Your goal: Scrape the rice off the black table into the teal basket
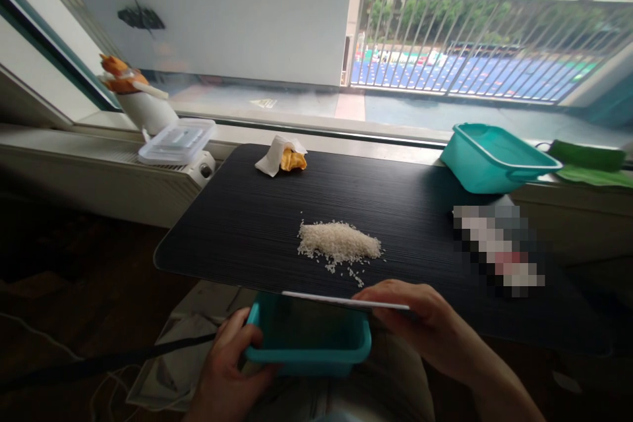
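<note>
A small heap of white rice [339, 244] lies on the black tabletop [247, 211], close to its near edge. Below that edge, my left hand [232, 369] grips the left end of a small teal tub [309, 339] held under the table's rim. My right hand [420, 323] pinches a thin white flat card [341, 301], which lies along the table's front edge above the tub. The card sits a short way in front of the rice and does not touch it.
A larger teal basin [494, 161] rests tilted at the table's back right. A crumpled white tissue with something orange [281, 157] lies at the back. A clear lidded box [178, 140] and a white cup [148, 109] sit on the left sill. A blurred patch [497, 247] lies at right.
</note>
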{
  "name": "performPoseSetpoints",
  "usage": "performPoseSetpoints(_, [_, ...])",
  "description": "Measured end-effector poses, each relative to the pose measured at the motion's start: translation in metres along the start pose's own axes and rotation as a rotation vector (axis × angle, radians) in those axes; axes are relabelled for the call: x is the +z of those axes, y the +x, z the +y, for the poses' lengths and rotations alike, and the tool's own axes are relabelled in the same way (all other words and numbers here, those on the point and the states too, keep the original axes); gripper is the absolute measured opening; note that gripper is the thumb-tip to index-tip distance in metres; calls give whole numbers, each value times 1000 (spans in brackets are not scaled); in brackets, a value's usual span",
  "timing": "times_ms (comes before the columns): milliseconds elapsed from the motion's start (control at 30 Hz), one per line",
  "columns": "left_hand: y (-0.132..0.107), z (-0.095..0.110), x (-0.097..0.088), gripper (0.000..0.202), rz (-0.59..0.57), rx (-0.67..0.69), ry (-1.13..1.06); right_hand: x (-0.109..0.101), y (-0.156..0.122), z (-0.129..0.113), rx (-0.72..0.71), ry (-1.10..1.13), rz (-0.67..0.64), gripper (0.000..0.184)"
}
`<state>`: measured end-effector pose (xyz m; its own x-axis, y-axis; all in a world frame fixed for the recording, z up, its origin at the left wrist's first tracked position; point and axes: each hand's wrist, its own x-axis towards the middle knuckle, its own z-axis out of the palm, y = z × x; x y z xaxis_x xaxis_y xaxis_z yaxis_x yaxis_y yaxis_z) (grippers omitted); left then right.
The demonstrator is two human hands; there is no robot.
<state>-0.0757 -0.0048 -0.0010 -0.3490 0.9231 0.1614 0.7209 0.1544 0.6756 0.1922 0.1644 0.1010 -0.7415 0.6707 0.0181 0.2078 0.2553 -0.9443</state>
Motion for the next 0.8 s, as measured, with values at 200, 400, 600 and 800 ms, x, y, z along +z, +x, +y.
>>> performPoseSetpoints(200, [1, 4, 5, 18, -98, 69, 79, -44, -42, 23, 109, -173, 340, 18])
performPoseSetpoints(400, [3, 23, 15, 18, -225, 119, 109, -51, -62, 38, 204, -136, 412, 23])
performPoseSetpoints(600, [10, 38, 18, 18, -235, 158, 115, -50, -63, 33, 201, -129, 340, 22])
performPoseSetpoints(800, [10, 34, 14, 16, -214, 158, 117, -53, -63, 25, 210, -126, 234, 23])
